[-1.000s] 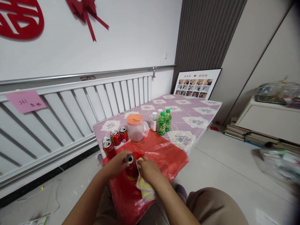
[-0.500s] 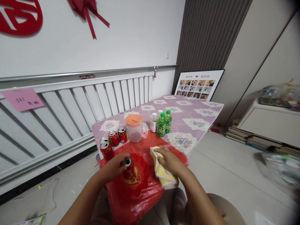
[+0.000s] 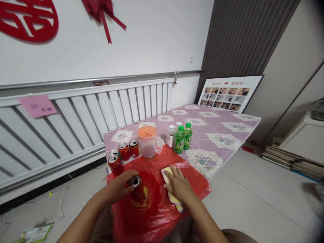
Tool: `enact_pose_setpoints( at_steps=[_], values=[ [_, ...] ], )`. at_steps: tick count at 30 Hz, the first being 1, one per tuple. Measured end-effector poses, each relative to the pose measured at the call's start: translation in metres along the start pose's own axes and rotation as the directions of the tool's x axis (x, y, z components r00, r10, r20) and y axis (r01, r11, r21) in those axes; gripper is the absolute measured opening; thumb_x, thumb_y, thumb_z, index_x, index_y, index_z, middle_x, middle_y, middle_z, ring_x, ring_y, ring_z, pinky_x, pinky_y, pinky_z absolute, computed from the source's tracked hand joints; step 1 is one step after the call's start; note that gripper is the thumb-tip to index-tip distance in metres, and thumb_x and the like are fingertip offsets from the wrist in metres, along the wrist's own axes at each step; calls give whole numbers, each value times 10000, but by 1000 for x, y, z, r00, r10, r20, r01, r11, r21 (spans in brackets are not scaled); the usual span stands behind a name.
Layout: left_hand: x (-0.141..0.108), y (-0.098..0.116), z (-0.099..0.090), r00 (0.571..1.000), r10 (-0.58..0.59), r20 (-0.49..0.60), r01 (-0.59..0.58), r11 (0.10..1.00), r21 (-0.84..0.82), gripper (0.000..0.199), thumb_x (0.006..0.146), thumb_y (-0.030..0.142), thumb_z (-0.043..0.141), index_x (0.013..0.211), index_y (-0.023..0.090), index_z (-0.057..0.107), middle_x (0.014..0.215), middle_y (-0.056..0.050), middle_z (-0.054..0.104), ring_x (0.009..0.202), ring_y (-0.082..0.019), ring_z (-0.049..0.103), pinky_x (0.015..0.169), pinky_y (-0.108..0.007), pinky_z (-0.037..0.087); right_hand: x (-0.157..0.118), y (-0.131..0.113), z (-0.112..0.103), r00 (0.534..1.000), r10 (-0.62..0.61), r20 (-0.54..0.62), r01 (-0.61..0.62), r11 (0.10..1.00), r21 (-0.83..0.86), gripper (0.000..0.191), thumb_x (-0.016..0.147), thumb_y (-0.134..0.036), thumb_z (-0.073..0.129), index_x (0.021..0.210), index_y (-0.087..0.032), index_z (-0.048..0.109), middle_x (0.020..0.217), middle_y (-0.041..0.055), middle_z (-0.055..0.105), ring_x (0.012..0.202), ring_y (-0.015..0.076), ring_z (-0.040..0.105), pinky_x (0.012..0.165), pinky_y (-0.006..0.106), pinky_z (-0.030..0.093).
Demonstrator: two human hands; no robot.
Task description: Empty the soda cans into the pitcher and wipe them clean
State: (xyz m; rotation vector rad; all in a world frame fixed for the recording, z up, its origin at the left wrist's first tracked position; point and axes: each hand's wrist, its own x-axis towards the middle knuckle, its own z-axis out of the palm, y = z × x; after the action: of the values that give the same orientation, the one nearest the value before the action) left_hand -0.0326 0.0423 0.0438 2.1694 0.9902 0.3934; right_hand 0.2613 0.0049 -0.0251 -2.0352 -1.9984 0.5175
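Note:
My left hand (image 3: pixel 123 184) is wrapped round the upper part of a red drink can (image 3: pixel 138 190), its opened top facing up. The can stands over a red scalloped tray (image 3: pixel 152 212) with a gold heart print; whether its base touches is hard to tell. My right hand (image 3: pixel 179 185) lies spread on a folded yellow cloth (image 3: pixel 174 199), pressing it onto the red plastic sheet (image 3: pixel 187 168). More opened red cans (image 3: pixel 124 152) stand behind my left hand. Behind the tray is a clear plastic pitcher (image 3: pixel 148 145) with an orange lid.
Two green bottles (image 3: pixel 179 141) and white-capped bottles (image 3: pixel 170 136) stand right of the pitcher on the flowered tablecloth (image 3: pixel 220 138). A white radiator (image 3: pixel 83 118) runs along the wall behind. A framed photo board (image 3: pixel 227 92) leans at the table's far end.
My right hand has lowered and flattened onto the cloth, which lies flatter on the red sheet. My left hand still holds the can over the tray. The view has shifted slightly.

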Motion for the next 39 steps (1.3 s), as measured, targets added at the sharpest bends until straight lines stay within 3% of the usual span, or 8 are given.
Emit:
enact_pose_setpoints(
  at_steps=[5, 9, 14, 18, 24, 28, 33, 39],
  values=[
    [-3, -1, 8, 992, -114, -58, 115, 993, 4, 687, 717, 102, 572, 1375, 260, 453, 1458, -70, 500, 1345, -244, 457, 1163, -451, 327, -2, 3, 11, 1000, 6, -1, -6, 999, -40, 607, 863, -334, 602, 1448, -322, 440, 1626, 72, 198, 1486, 356, 118, 1067, 616, 298],
    [-5, -17, 35, 960, -143, -240, 146, 989, -4, 802, 671, 140, 661, 1423, 257, 408, 1548, -99, 385, 1435, -307, 332, 1198, -532, 241, 3, 12, 1, 1000, -1, 11, 0, 992, 126, 565, 830, -398, 626, 1379, -305, 531, 1595, 84, 290, 1465, 368, 199, 1067, 633, 290],
    [-3, -44, 74, 884, -124, -451, 147, 989, 15, 860, 627, 128, 703, 1425, 261, 411, 1503, -119, 441, 1408, -334, 376, 1174, -542, 301, 19, 31, -7, 960, 34, -278, 112, 864, 492, 406, 871, -399, 508, 1170, -183, 675, 1269, 127, 659, 1216, 259, 572, 1077, 415, 384],
    [-2, -51, 87, 861, -145, -488, 178, 984, 22, 779, 627, 117, 655, 1373, 252, 473, 1452, -117, 499, 1363, -335, 447, 1143, -535, 360, 22, 53, -4, 921, 159, -355, 84, 810, 580, 435, 883, -435, 433, 1127, -159, 665, 1210, 135, 687, 1137, 247, 625, 1019, 368, 454],
    [-2, -50, 85, 837, -127, -533, 167, 986, 27, 681, 658, 182, 610, 1329, 229, 503, 1397, -122, 553, 1308, -339, 511, 1107, -531, 411, 16, 81, 0, 877, 292, -382, 75, 701, 709, 385, 858, -478, 482, 1040, -205, 684, 1152, 98, 719, 1104, 250, 651, 998, 370, 484],
    [5, -35, 75, 813, -163, -560, 183, 983, -21, 678, 646, 217, 619, 1314, 216, 504, 1358, -111, 582, 1281, -334, 535, 1101, -516, 420, 17, 91, 0, 841, 375, -390, 88, 615, 783, 381, 844, -487, 521, 1046, -210, 686, 1161, 95, 718, 1125, 261, 646, 1016, 396, 478],
    [35, 12, 62, 811, -152, -566, 125, 988, -86, 696, 701, 243, 604, 1373, 226, 426, 1401, -90, 545, 1303, -289, 521, 1124, -470, 396, 18, 95, 1, 810, 433, -395, 152, 495, 855, 428, 800, -536, 597, 1056, -208, 697, 1152, 95, 725, 1099, 278, 658, 1000, 431, 493],
    [88, 68, 68, 883, -120, -453, 12, 972, -233, 788, 670, 172, 621, 1415, 211, 366, 1470, -112, 482, 1344, -278, 474, 1147, -444, 350, 12, 81, -14, 883, 313, -350, 266, 280, 922, 472, 753, -541, 711, 1112, -234, 687, 1130, 100, 734, 1079, 269, 665, 977, 426, 506]
  ],
)
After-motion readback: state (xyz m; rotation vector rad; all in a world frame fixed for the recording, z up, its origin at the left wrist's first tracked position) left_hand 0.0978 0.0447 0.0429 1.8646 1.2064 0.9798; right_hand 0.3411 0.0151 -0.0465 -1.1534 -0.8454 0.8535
